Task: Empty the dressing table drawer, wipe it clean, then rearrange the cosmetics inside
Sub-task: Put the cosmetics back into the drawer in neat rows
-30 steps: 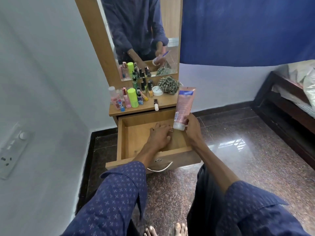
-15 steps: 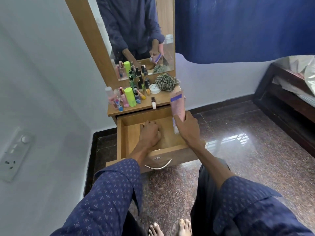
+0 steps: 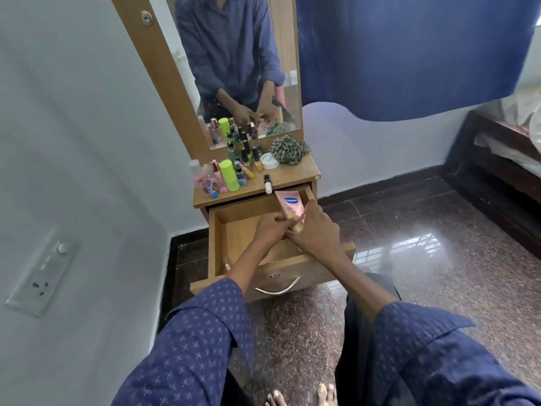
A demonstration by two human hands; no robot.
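Note:
The wooden drawer (image 3: 215, 244) of the dressing table stands pulled out. A pink cream tube (image 3: 291, 204) lies slanted at its back right corner. My right hand (image 3: 316, 232) grips the tube's lower end, its index finger stretched along the drawer's right side. My left hand (image 3: 270, 228) is inside the drawer just left of it, with loosely curled fingers touching the tube's lower end. A small pinkish item (image 3: 227, 265) lies in the front left corner. Much of the drawer floor is hidden by my hands.
Several bottles, among them a green one (image 3: 229, 175), a white jar (image 3: 269, 161), a small lying tube (image 3: 267, 184) and a checked cloth (image 3: 288, 149) crowd the tabletop below the mirror (image 3: 234, 68). A white wall stands at the left, a dark bed frame (image 3: 497, 171) at the right.
My right hand has brought the pink tube down from upright above the drawer's right edge and laid it inside. My left hand has shifted right toward it.

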